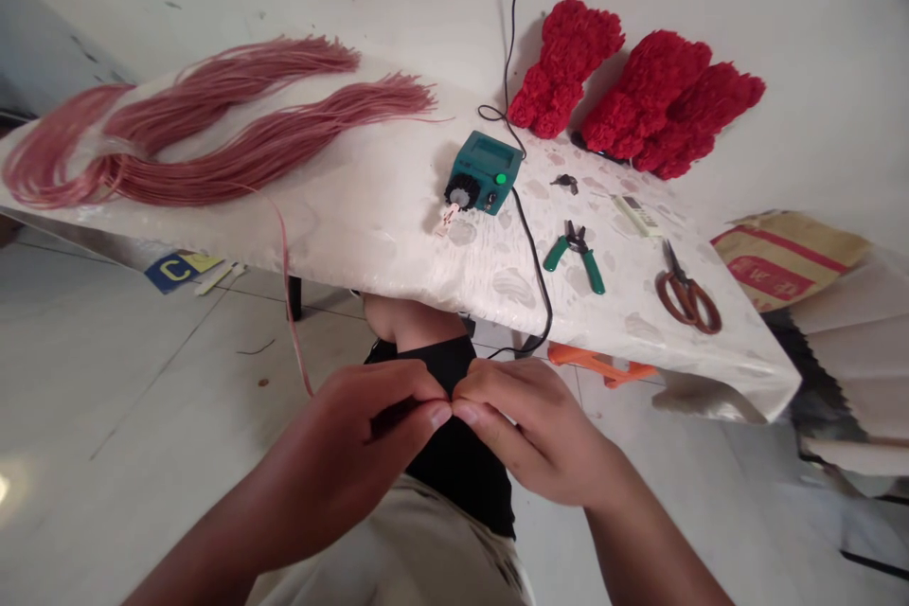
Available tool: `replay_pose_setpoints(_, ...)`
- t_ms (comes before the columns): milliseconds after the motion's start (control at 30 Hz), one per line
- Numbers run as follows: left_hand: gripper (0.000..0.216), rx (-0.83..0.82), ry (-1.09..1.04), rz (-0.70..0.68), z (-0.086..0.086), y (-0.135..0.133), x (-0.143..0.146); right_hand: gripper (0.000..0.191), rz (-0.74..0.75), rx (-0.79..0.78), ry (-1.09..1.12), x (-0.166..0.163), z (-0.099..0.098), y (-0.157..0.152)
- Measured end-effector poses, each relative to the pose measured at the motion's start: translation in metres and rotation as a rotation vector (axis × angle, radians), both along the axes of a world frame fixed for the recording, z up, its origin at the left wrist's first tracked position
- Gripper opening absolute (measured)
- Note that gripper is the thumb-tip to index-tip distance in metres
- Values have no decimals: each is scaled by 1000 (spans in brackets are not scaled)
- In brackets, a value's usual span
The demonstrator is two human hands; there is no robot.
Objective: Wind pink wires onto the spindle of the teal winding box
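My left hand (369,440) and my right hand (543,426) meet fingertip to fingertip above my lap, each closed in a pinch. A thin pink cord (288,256) hangs off the table edge and runs down behind my left hand. What sits between the pinched fingertips is hidden. On the table to the left lies a looped bundle of pink cords (262,147), its cut ends fanned out. Beyond my hands stands a small green motor box (487,166) with a black round chuck on its front and a green button.
Green-handled pliers (577,256) and brown-handled scissors (687,294) lie on the patterned tablecloth (611,322). Red flower bunches (660,95) rest against the wall. A black cable (529,246) drops over the table edge. An orange stool (600,365) is under the table, with a printed bag (788,256) at right.
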State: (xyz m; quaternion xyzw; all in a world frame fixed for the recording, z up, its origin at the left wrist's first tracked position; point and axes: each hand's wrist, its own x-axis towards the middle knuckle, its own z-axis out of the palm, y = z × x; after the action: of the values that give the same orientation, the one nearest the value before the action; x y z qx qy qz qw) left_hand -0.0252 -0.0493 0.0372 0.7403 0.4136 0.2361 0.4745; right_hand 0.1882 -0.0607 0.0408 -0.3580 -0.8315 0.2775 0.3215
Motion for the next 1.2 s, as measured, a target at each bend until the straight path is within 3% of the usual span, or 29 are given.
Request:
replay_pose_setpoints(133, 28, 34, -56, 12, 0, -1, -1, 7, -70, 0, 81, 7, -2, -3)
replay_pose_setpoints(267, 29, 37, -76, 19, 0, 0, -1, 14, -142, 9, 120, 11, -4, -8)
replay_pose_setpoints(433, 29, 34, -48, -22, 0, 0, 0, 7, -106, -7, 83, 3, -4, -10)
replay_pose_setpoints(767, 26, 60, -55, -16, -1, 0, 0, 13, -43, 3, -45, -1, 1, -3)
replay_pose_setpoints(1200, 27, 2, -24, -36, 1, 2, -1, 12, -72, 10, -8, -1, -4, -5)
